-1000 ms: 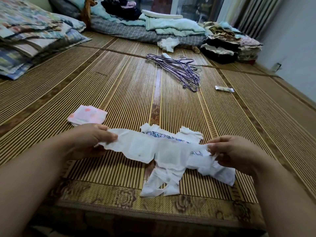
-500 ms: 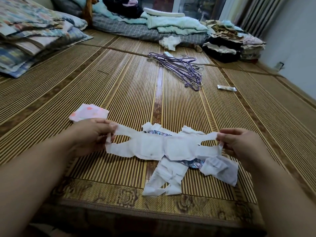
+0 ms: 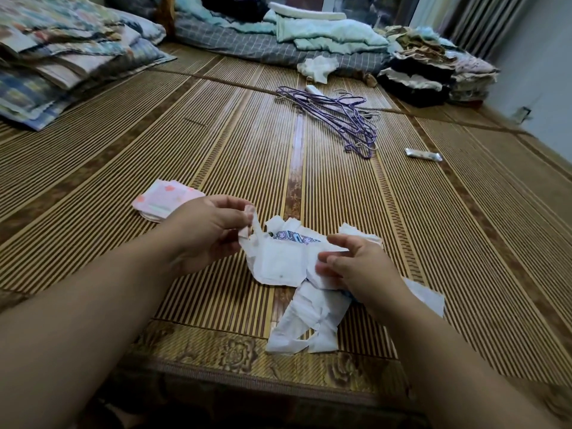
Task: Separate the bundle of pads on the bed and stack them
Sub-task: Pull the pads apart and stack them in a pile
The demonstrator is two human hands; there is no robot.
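Observation:
A white pad hangs just above the bamboo mat, folded between my hands. My left hand pinches its left end and wing at the top. My right hand grips its right end, fingers curled over it. Under them lies the rest of the bundle: a pad with a blue-purple printed wrapper and more white pads spread toward the near edge. A small stack of pink-wrapped pads lies on the mat to the left of my left hand.
Purple wire hangers lie mid-bed, with a small silver packet to their right. Folded quilts sit far left, folded clothes far right, a white cloth between. The bed's near edge runs below the pads.
My hands have come closer together, so the pad that was stretched flat between them is now folded shorter. My right hand moved left over the bundle.

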